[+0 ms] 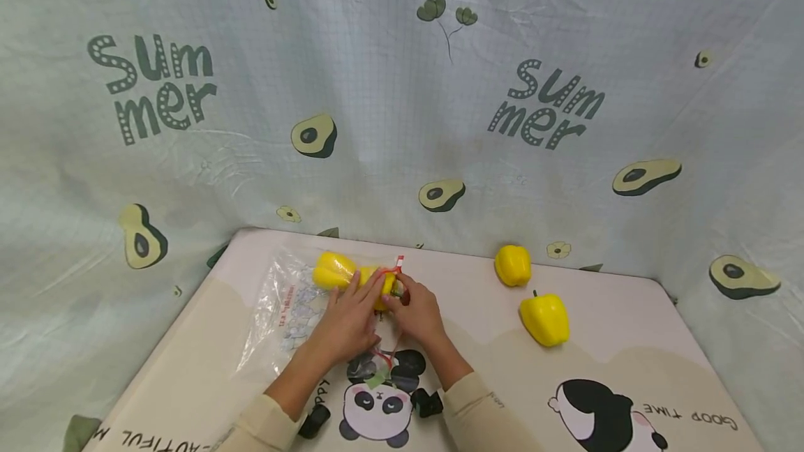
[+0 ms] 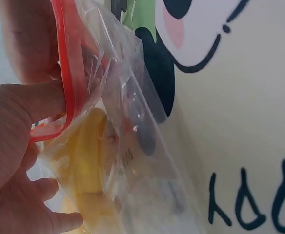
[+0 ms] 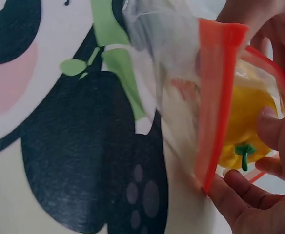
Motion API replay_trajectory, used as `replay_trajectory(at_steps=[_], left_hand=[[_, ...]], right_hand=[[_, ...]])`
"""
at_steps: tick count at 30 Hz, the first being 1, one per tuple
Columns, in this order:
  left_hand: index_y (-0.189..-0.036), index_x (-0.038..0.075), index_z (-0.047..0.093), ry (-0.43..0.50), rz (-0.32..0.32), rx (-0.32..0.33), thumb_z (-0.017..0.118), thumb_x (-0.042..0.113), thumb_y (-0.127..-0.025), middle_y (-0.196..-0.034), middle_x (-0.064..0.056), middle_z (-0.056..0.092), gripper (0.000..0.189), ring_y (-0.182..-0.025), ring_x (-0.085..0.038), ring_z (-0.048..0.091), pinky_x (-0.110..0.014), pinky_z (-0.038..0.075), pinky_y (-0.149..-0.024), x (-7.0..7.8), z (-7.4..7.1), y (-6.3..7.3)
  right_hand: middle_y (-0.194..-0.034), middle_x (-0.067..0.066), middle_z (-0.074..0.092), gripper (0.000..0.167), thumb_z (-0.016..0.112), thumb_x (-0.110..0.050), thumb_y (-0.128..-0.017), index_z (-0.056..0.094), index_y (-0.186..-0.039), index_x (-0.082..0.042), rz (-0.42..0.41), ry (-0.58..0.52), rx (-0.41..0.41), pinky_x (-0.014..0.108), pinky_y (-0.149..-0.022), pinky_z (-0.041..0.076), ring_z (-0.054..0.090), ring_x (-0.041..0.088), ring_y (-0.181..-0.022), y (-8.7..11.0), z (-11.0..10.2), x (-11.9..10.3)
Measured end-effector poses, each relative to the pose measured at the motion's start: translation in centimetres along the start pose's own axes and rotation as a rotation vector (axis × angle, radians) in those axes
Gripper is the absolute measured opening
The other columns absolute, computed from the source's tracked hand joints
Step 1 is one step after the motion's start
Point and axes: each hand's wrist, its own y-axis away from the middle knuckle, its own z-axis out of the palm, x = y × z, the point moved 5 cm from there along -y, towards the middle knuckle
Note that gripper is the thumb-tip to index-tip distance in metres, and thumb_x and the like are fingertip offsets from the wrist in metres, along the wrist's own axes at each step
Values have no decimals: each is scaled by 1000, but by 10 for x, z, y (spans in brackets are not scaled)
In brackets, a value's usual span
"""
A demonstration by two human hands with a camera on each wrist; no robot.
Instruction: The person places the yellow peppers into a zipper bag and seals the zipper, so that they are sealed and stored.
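Observation:
A clear plastic zip bag (image 1: 259, 330) with a red zip edge (image 3: 215, 97) lies on the table, one yellow bell pepper (image 1: 333, 270) inside it. My left hand (image 1: 348, 319) grips the bag by its mouth. In the left wrist view its thumb (image 2: 40, 100) hooks over the red edge, with the other fingers on the outer side. At the opening, my right hand (image 1: 421, 312) holds a second yellow bell pepper (image 3: 250, 112). Its thumb presses the pepper's side near the green stem, and its fingers lie below. The plastic hides part of this pepper.
Two more yellow bell peppers, a rear one (image 1: 513, 266) and a nearer one (image 1: 545, 320), rest on the right side of the table. A patterned curtain (image 1: 377, 89) stands behind the table. The tabletop (image 1: 603, 326) bears printed cartoon animals and lettering.

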Motion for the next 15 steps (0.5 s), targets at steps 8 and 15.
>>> replay_trajectory(at_steps=[8,15], left_hand=[[-166,16,27,-8,0,-1,89,25,-81,-175,-2,25,106,-162,-41,21,-71,20,-126,0,0,1],[-166,15,27,-25,13,10,89,25,-81,-176,-1,24,105,-161,-43,23,-71,22,-126,-1,-2,1]], right_hand=[[-94,10,65,53,75,-18,-94,59,-144,-8,-27,-28,3,28,-69,48,54,19,-81,0,0,-1],[-90,7,63,57,74,-25,-97,57,-150,-13,-20,26,-25,27,-61,45,52,18,-76,-3,4,-3]])
